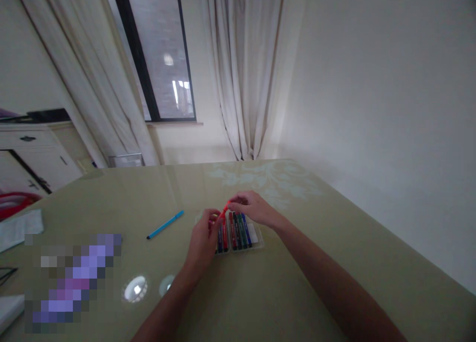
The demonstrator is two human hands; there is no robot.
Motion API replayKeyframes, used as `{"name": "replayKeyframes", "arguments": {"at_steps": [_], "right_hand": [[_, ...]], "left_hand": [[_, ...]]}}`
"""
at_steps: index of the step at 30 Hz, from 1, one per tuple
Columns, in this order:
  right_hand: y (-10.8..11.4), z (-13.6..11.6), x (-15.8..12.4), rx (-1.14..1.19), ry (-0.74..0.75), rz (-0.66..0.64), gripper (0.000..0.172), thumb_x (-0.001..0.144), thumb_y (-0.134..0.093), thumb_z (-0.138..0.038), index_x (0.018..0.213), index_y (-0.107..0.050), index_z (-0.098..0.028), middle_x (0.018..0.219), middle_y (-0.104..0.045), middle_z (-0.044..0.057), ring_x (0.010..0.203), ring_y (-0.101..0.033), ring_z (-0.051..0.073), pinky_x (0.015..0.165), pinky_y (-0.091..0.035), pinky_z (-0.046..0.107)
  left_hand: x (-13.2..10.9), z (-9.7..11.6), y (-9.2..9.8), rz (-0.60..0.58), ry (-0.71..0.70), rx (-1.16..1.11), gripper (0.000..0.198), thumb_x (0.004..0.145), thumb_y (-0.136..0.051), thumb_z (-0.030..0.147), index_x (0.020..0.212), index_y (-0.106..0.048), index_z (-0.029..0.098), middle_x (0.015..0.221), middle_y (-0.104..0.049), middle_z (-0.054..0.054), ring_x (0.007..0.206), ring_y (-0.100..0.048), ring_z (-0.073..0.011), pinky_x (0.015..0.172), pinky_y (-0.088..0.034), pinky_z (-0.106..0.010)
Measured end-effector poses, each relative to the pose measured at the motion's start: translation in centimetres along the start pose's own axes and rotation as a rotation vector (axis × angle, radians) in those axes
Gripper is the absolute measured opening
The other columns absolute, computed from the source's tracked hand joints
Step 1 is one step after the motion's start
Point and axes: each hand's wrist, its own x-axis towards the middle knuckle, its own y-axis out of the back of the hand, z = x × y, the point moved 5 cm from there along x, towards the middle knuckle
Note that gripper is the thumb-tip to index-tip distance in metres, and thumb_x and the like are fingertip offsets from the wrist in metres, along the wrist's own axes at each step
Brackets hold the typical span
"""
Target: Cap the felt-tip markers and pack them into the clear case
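Both my hands meet over a clear plastic case of markers (256, 239) on a glossy olive table (297, 292). A thin red pen (224, 211) runs between them. My left hand (203, 243) is closed on its lower end, fingers curled. My right hand (251, 206) pinches its upper end with fingertips pressed together. Several markers, red, green and blue, lie side by side in the case below. A light blue pen (165, 224) lies alone on the table to the left of the case.
A blurred purple patch (72, 282) covers the near left of the table. White paper or cloth (18, 228) lies at the left edge. Curtains (245, 69) and a dark window (159, 54) stand behind; a white cabinet (37, 153) stands far left.
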Motion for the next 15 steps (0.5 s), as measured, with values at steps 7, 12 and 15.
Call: {"name": "replayKeyframes", "arguments": {"at_steps": [7,12,15], "right_hand": [[0.0,0.3,0.3,0.265,-0.041,0.109,0.023,0.082,-0.079,-0.034,0.094,-0.074,-0.016,0.078,-0.076,0.003,0.072,-0.072,0.017,0.069,-0.055,0.029],[0.5,0.9,0.4,0.446,-0.106,0.162,0.036,0.075,-0.087,-0.038,0.098,-0.071,-0.016,0.079,-0.077,0.004,0.072,-0.074,0.017,0.069,-0.058,0.028],[0.2,0.9,0.2,0.515,-0.149,0.157,0.033,0.075,-0.087,-0.035,0.098,-0.072,-0.017,0.083,-0.078,0.004,0.075,-0.074,0.015,0.071,-0.059,0.027]], "left_hand": [[-1.8,2.2,-1.8,-0.002,-0.062,-0.3,0.034,0.101,-0.054,0.044,0.124,-0.06,0.021,0.12,-0.071,-0.012,0.109,-0.069,-0.0246,0.088,-0.057,-0.038],[-2.1,2.3,-2.0,-0.026,-0.079,-0.305,0.04,0.102,-0.053,0.041,0.137,-0.058,0.022,0.128,-0.068,-0.012,0.104,-0.07,-0.0227,0.083,-0.059,-0.036],[-2.1,2.5,-1.9,0.013,-0.149,-0.252,0.037,0.099,-0.057,0.034,0.134,-0.061,0.023,0.122,-0.07,-0.01,0.098,-0.07,-0.022,0.083,-0.059,-0.036]]}}
